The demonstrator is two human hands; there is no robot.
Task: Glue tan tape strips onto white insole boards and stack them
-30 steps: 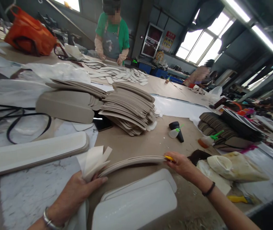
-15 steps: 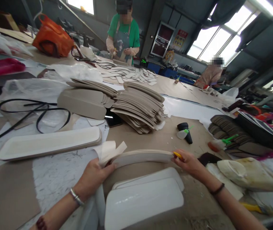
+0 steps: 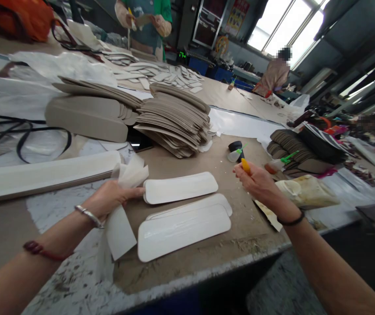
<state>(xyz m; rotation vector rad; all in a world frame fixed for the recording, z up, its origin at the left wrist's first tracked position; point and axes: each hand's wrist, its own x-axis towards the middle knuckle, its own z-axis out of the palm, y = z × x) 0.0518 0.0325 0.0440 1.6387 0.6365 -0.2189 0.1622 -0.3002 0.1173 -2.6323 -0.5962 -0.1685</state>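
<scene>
My left hand is closed around bunched pale paper-like strips. Its extended finger touches the left end of a small stack of white rounded pieces lying flat on the table. Just in front of that stack lie more white rounded pieces, overlapping each other. My right hand is closed round a tool with a yellow handle, held above the table to the right of the stack. The tool's other end is hidden by my fingers, so its kind does not show.
Grey-brown rounded pieces are piled behind. A long white-topped stack lies at left. Small bottles with green tips and a stained pale container stand right. A co-worker works across the table, whose front edge shows.
The pieces that were raised on edge between my hands now lie flat. My right hand has moved away from their right end. The view has shifted, showing the table's front edge.
</scene>
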